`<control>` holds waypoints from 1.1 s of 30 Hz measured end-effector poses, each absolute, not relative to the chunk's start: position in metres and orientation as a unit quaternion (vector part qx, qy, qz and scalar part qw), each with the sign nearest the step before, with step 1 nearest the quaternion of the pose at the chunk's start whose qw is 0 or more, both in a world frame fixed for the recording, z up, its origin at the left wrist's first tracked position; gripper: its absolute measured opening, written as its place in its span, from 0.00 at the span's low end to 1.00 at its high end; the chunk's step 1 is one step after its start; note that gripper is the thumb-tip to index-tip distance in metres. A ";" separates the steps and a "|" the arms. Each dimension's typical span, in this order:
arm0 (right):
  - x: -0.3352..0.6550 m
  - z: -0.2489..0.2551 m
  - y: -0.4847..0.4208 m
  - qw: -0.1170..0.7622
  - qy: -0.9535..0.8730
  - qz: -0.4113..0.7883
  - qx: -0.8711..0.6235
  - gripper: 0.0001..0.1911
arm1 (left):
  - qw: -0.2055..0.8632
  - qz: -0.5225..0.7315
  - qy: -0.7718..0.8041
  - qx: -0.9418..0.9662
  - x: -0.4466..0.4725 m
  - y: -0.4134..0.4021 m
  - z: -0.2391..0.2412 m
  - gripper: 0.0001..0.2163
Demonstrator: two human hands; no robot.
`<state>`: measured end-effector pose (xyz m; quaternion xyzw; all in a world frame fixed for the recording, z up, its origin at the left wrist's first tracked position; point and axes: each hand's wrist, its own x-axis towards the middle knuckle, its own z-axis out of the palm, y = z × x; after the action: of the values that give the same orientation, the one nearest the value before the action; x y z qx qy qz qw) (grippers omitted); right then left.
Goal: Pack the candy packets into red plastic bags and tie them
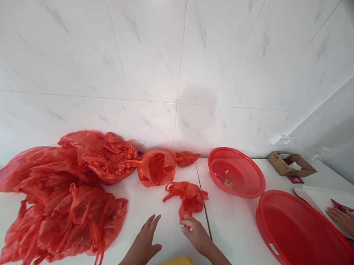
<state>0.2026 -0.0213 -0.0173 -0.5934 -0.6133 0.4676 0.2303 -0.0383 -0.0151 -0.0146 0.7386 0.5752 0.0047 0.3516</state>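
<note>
My left hand hovers open over the white table, fingers stretched forward, holding nothing. My right hand is just below a small crumpled red plastic bag; its fingers curl at the bag's lower edge and appear to pinch it. Behind that bag sits an opened red bag and a small knotted red bag by the wall. A large heap of red plastic bags covers the table's left side.
A red mesh colander with a few scraps stands right of centre, and a red basin lies at the front right. An open cardboard box sits by the wall. Another person's hand rests on a white board at the far right.
</note>
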 end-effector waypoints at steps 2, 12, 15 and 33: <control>0.191 0.006 -0.037 0.261 -0.573 0.583 -0.513 0.18 | 0.329 0.023 0.567 0.755 -0.029 -0.011 -0.012 0.46; 0.228 0.048 -0.041 0.524 -0.238 0.730 -0.369 0.17 | 0.300 -0.025 0.579 0.758 -0.033 -0.009 -0.055 0.13; 0.268 0.050 -0.029 0.628 -0.146 0.663 -0.380 0.09 | 0.361 0.033 0.637 0.681 -0.054 -0.002 -0.065 0.11; 0.301 0.027 -0.022 0.528 -0.292 0.517 -0.606 0.21 | 0.475 0.338 0.614 0.533 -0.044 0.030 0.012 0.04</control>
<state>0.3011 -0.0217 0.0270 -0.6065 -0.2923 0.5174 0.5283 -0.0442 0.0302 0.0124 0.5330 0.6138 0.3375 0.4746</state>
